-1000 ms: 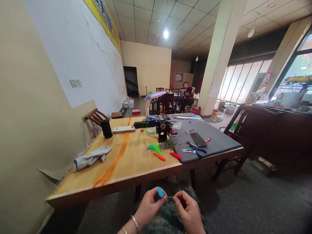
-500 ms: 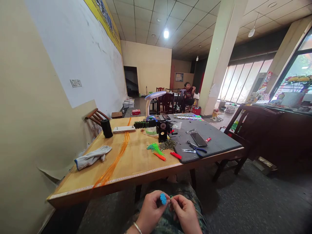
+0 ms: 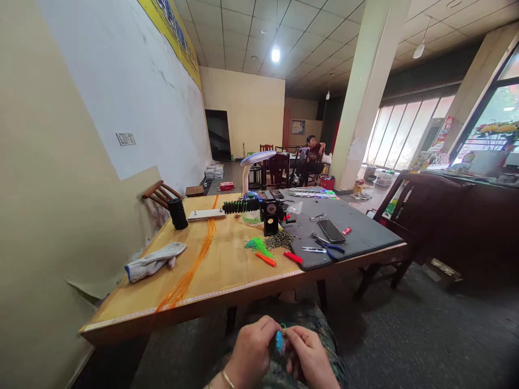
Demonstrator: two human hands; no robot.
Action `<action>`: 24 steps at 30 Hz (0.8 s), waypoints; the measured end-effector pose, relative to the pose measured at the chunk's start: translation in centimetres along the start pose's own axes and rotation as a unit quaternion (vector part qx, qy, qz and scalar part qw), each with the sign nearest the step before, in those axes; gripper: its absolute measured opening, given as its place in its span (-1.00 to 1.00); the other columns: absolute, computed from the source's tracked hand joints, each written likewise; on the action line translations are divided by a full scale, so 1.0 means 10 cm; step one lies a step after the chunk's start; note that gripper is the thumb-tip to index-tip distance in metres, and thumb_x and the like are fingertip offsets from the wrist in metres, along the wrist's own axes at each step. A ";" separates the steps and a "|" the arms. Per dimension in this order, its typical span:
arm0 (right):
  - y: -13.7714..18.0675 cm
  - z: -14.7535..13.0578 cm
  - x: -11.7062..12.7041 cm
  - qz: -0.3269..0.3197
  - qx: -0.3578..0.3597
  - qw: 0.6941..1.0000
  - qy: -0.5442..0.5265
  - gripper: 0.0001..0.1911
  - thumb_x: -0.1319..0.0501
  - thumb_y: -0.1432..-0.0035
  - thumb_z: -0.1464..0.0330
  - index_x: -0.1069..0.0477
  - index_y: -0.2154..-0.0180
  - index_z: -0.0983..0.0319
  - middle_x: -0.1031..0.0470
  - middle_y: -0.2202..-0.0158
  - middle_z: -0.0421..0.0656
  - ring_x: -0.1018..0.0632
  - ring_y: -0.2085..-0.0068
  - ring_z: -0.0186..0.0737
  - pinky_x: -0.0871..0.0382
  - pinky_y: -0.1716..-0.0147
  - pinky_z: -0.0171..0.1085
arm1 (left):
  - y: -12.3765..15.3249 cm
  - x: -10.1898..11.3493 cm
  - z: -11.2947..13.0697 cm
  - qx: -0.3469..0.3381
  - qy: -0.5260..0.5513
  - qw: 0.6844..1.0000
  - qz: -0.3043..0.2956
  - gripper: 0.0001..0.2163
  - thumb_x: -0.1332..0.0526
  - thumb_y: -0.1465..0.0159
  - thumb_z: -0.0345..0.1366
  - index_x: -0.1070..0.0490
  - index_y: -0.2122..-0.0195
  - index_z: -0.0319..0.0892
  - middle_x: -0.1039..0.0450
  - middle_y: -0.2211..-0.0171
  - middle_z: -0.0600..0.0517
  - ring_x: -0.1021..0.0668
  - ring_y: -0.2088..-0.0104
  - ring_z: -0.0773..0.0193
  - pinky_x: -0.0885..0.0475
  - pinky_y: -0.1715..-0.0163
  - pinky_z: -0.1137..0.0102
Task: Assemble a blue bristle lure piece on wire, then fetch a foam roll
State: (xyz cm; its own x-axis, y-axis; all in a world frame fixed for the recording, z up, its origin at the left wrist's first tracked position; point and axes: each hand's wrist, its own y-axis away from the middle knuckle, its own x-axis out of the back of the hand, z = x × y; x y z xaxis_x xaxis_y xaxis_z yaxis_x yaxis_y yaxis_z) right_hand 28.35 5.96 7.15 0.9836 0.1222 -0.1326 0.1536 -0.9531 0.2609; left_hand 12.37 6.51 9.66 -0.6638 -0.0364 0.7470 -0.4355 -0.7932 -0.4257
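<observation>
Blue piece (image 3: 279, 342) has dipped toward six o'clock. Left hand (image 3: 252, 346) grips it; right hand (image 3: 308, 354) pinches green strand (image 3: 283, 325), I judge for control.

Workshop within shop-like premises. Centre to right: pale wooden worktable (image 3: 227, 265), blue-handled metal pliers (image 3: 334, 248). Upper left: yellow lettered banner (image 3: 173, 26).

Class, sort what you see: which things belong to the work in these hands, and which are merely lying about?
Belonging:
- blue piece
- green cord
- perhaps green strands, similar in colour

Lying about, it seems:
- white glove
- phone
- blue-handled pliers
</observation>
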 end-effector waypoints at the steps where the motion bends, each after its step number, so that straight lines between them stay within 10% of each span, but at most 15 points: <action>1: 0.00 0.00 -0.01 -0.005 -0.011 1.000 -0.009 -0.20 -0.21 0.24 -0.33 -0.43 0.37 0.31 -0.50 0.50 -0.14 -0.34 0.71 -0.45 -0.04 0.76 -0.45 | 0.00 -0.01 -0.01 0.008 0.012 1.000 0.006 -0.66 -0.08 0.00 -0.61 -0.53 0.28 -0.21 -0.56 0.37 -0.09 -0.58 0.40 0.16 -0.30 0.43 0.43; 7: 0.03 0.04 0.06 0.016 0.043 0.998 0.053 -0.24 -0.16 0.08 -0.29 -0.48 0.35 0.32 -0.48 0.53 -0.13 -0.33 0.70 -0.41 -0.08 0.71 -0.40 | -0.08 -0.01 0.02 0.178 0.250 0.952 0.000 -0.92 -0.16 -0.11 -0.41 -0.45 0.46 -0.23 -0.49 0.46 -0.03 -0.47 0.39 0.22 -0.31 0.36 0.41; 13: 0.07 -0.02 0.12 0.092 0.215 0.952 0.195 -0.56 -0.21 -0.16 -0.01 -0.52 0.26 0.24 -0.54 0.39 -0.10 -0.51 0.35 -0.19 -0.35 0.34 -0.32 | -0.13 0.02 0.04 0.271 0.436 0.858 -0.009 -0.64 -0.37 -0.03 0.00 -0.45 0.50 -0.24 -0.43 0.52 0.05 -0.39 0.42 0.27 -0.30 0.31 0.39; 20: -0.01 0.09 0.02 0.057 0.149 0.982 0.098 -0.63 -0.18 -0.08 0.04 -0.30 0.46 0.22 -0.27 0.57 -0.28 -0.31 0.58 -0.38 -0.14 0.62 -0.40 | -0.12 0.00 0.06 0.288 0.482 0.827 -0.014 -0.52 -0.40 0.06 0.15 -0.43 0.50 -0.24 -0.40 0.53 0.08 -0.35 0.44 0.30 -0.26 0.35 0.41; 24: 0.00 -0.02 -0.01 0.038 0.073 0.996 0.044 -0.67 -0.18 0.06 0.07 -0.20 0.49 0.20 -0.25 0.62 -0.31 -0.25 0.64 -0.42 -0.07 0.68 -0.43 | -0.10 -0.01 0.09 0.247 0.409 0.878 -0.008 -0.64 -0.32 -0.08 0.02 -0.40 0.50 -0.23 -0.38 0.53 0.06 -0.37 0.43 0.27 -0.27 0.34 0.39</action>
State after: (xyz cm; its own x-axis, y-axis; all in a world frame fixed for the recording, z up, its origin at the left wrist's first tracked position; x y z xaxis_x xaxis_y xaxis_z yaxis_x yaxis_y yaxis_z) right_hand 28.24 5.98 7.33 0.9974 0.0653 -0.0313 0.0687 -0.9898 0.1251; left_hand 13.41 6.80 10.45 -0.9629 0.2655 0.0474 -0.2655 -0.9641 0.0064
